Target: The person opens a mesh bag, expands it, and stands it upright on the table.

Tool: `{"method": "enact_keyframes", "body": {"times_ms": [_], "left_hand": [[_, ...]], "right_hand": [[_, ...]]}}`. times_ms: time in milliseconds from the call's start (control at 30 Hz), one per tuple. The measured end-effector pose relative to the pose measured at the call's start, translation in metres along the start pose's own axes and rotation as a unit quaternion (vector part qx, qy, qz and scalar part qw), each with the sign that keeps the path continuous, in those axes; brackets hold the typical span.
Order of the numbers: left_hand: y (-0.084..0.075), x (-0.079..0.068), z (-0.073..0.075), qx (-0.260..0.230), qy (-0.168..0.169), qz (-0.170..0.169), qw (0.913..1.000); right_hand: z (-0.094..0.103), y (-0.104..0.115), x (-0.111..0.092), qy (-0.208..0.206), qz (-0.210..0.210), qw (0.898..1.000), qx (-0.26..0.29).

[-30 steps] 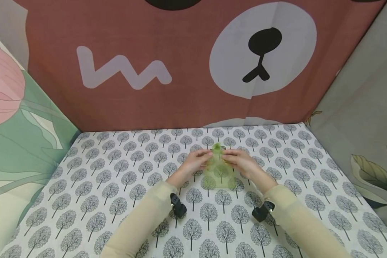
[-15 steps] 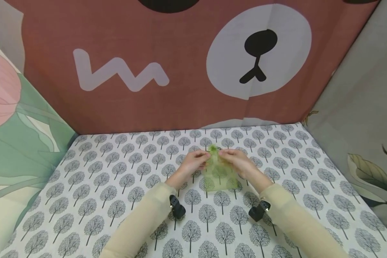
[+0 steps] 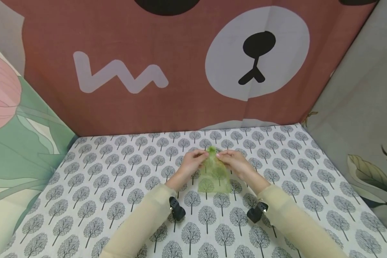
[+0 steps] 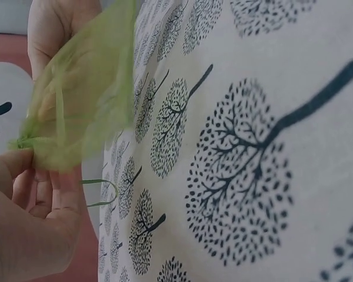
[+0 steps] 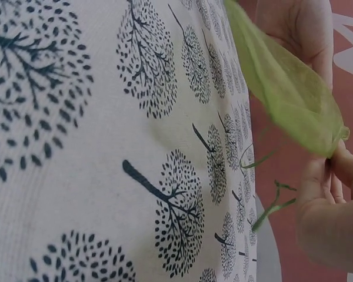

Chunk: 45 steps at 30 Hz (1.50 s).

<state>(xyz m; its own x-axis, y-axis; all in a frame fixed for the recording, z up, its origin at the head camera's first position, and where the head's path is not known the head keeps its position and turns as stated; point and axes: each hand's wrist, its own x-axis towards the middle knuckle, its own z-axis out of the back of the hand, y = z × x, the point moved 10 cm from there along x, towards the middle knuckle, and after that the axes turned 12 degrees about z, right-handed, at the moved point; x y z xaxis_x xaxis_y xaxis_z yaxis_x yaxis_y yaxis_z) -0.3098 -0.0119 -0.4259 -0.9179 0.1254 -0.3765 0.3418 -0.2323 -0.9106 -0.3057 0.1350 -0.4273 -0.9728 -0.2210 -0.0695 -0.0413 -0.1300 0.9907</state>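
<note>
A sheer green drawstring bag [image 3: 214, 179] hangs from its bunched neck above the tree-print cloth. My left hand [image 3: 191, 164] pinches the left side of the neck between thumb and fingers. On the opposite side, my right hand [image 3: 238, 163] pinches there too, its thumb and fingertips together. In the left wrist view a thin green cord [image 4: 113, 191] loops out beyond the left fingers. Loose ends of green cord [image 5: 270, 212] dangle by the right hand in the right wrist view. The gathered fabric hides some of the fingertips.
White cloth [image 3: 122, 200] printed with grey trees covers the table. Behind it stands a reddish-brown fabric wall [image 3: 180, 107] with a bear's muzzle on it. Printed panels close off the left and right sides. Each wrist carries a small black camera [image 3: 177, 209].
The bag and the right hand have shifted slightly left in the head view. Its lower edge has swung left. Both hands keep their pinch at the neck, slightly closer together.
</note>
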Motion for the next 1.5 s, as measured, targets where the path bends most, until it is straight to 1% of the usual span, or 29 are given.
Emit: {"method": "enact_keyframes", "body": {"times_ms": [100, 200, 267, 300, 367, 500, 533, 800, 933, 1033, 1133, 1233, 1500], "left_hand": [[0.0, 0.0, 0.003, -0.01, -0.005, 0.001, 0.9999], [-0.004, -0.002, 0.005, -0.006, -0.006, -0.006, 0.9999], [-0.006, -0.004, 0.007, -0.003, -0.006, -0.013, 0.9999], [-0.011, -0.009, 0.007, 0.002, -0.005, -0.016, 0.9999], [-0.012, -0.01, 0.006, 0.002, 0.0, -0.017, 0.9998], [-0.012, -0.01, 0.008, 0.01, 0.0, -0.013, 0.9999], [-0.008, -0.006, 0.009, 0.008, 0.0, -0.01, 0.9999], [-0.007, -0.008, 0.014, 0.013, 0.0, -0.01, 0.9999], [-0.006, -0.009, 0.016, 0.011, -0.004, -0.012, 0.9999], [-0.007, -0.009, 0.016, 0.016, -0.01, -0.021, 0.9996], [-0.01, -0.008, 0.015, 0.024, -0.015, -0.037, 0.9989], [-0.014, -0.008, 0.013, 0.028, -0.018, -0.051, 0.9981], [-0.016, -0.01, 0.012, 0.018, -0.017, -0.049, 0.9985]], "right_hand": [[0.001, 0.001, 0.001, -0.008, -0.004, 1.0, 0.001], [0.003, 0.001, 0.002, -0.013, -0.007, 1.0, 0.009], [0.004, 0.001, 0.003, -0.009, -0.006, 1.0, 0.011], [0.004, 0.001, 0.003, -0.005, -0.004, 1.0, 0.01], [0.005, 0.002, 0.003, 0.001, -0.005, 1.0, 0.01], [0.006, 0.004, 0.003, 0.008, -0.006, 1.0, -0.004], [0.006, 0.004, 0.002, 0.008, -0.008, 1.0, -0.008], [0.007, 0.004, 0.001, 0.012, -0.008, 1.0, -0.024], [0.007, 0.003, 0.0, 0.012, -0.007, 1.0, -0.019], [0.007, 0.004, 0.001, 0.014, 0.001, 0.999, -0.033], [0.009, 0.005, 0.002, 0.013, 0.014, 0.998, -0.066], [0.012, 0.006, 0.003, 0.003, 0.02, 0.995, -0.095], [0.014, 0.008, 0.003, -0.012, 0.007, 0.994, -0.108]]}}
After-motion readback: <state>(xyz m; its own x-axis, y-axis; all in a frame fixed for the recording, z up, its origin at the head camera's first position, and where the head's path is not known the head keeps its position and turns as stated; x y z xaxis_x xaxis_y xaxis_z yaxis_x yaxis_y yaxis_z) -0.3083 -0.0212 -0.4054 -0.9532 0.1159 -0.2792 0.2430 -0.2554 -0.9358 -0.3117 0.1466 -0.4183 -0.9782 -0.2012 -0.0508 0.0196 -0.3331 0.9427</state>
